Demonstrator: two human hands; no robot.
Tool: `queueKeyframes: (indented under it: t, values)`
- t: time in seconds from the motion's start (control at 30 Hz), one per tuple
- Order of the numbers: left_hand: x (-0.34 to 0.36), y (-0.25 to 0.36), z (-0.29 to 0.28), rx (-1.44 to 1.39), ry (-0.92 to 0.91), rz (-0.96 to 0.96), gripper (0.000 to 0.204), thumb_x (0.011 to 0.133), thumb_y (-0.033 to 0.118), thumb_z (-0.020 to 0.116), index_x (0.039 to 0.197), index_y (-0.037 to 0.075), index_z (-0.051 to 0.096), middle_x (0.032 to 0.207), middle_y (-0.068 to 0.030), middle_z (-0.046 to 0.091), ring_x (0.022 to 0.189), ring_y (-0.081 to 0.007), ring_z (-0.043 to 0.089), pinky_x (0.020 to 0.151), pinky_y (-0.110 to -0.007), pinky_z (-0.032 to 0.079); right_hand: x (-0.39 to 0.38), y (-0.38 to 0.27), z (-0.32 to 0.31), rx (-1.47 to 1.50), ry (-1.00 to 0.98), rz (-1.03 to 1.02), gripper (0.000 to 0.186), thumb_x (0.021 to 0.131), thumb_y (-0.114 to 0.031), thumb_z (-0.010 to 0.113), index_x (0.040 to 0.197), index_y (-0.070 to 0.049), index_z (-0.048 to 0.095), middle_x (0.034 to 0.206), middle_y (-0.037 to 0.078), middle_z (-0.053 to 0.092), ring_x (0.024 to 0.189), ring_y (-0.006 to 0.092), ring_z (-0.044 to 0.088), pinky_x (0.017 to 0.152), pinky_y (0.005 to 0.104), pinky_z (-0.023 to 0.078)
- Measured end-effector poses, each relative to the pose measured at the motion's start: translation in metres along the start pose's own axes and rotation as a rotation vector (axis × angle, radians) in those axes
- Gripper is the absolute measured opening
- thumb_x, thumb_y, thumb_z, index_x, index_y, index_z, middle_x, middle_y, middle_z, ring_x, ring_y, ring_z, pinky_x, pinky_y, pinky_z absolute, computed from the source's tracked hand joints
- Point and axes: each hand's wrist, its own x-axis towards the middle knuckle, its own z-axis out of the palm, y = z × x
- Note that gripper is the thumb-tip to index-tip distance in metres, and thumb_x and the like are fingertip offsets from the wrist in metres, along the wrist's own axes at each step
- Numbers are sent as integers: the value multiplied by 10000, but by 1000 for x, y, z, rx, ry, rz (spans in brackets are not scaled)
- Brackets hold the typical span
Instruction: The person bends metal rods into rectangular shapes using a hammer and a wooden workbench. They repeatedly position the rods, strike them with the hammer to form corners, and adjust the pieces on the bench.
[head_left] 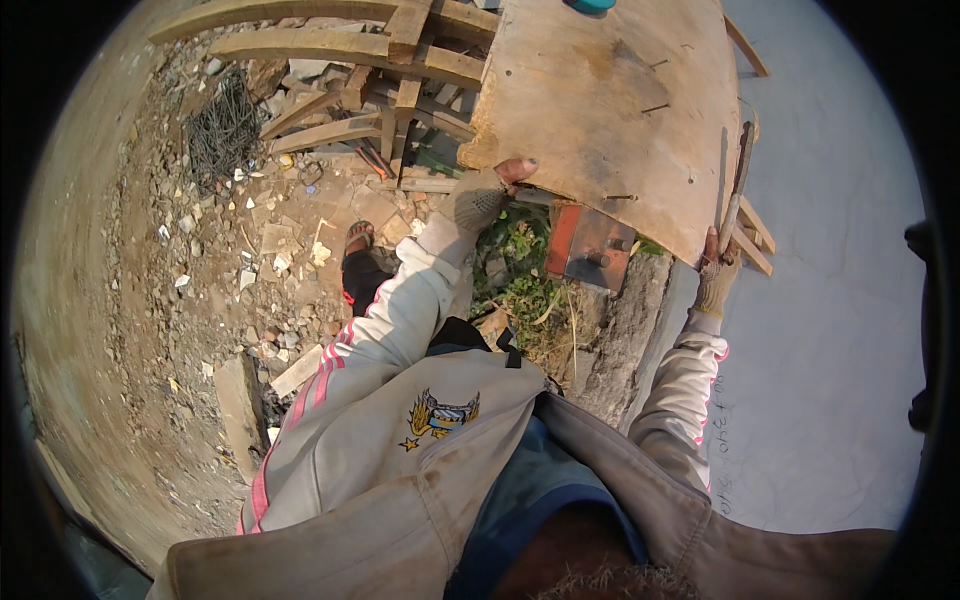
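Note:
A sheet of worn plywood (pixel 600 120) lies in front of me, with several nails poking up from it. My left hand (pixel 487 193), in a knitted fingerless glove, grips its near left corner; the thumb rests on top and the other fingers are hidden below. My right hand (pixel 716 268), gloved too, is closed at the near right corner around the lower end of a thin brown stick (pixel 738 185) running up along the board's right edge. Whether it also grips the board I cannot tell. An orange-and-grey metal block (pixel 592 248) with bolt-like knobs sits under the near edge.
Wooden beams (pixel 350 55) are stacked at the far left, near a tangle of dark wire (pixel 222 130). Rubble and stones (pixel 250 270) cover the ground left. A grey wall (pixel 820 300) rises right. Green plants (pixel 525 285) and a rough concrete ledge (pixel 630 330) lie below the board. A teal round object (pixel 590 5) rests on top.

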Motion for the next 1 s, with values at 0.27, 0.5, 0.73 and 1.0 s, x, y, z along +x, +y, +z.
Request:
queueKeyframes:
  t: [0.27, 0.5, 0.73, 1.0]
  values:
    - [-39, 43, 24, 220, 27, 103, 762, 797, 578, 816, 1302, 27, 666, 1298, -125, 634, 1202, -226, 566, 1052, -371, 414, -6, -37, -8, -54, -78, 156, 515, 924, -493, 692, 1061, 4, 698, 819, 110, 644, 721, 234, 579, 685, 419, 481]
    - [-36, 58, -18, -123, -360, 255, 699, 991, 484, 640, 1492, 39, 440, 1395, -108, 556, 1247, -221, 580, 994, -419, 585, -19, -48, -40, -110, 25, 79, 478, 940, -411, 708, 1129, 28, 683, 836, 119, 659, 734, 219, 592, 677, 368, 486]
    - [0, 117, -36, 504, -226, 174, 652, 885, 619, 719, 1079, -4, 726, 906, -9, 649, 688, -117, 500, 672, -287, 430, -151, -42, -83, 230, 264, 618, 283, 973, -357, 688, 1010, -92, 597, 690, 28, 543, 530, 128, 542, 447, 281, 393]
    - [45, 125, -51, 568, -646, 141, 519, 849, 391, 830, 1145, -17, 705, 999, -65, 734, 895, -137, 632, 798, -337, 496, -417, -111, -25, 505, 188, 1422, 199, 1047, -334, 557, 1054, -137, 586, 643, -4, 544, 448, 180, 518, 390, 301, 356]
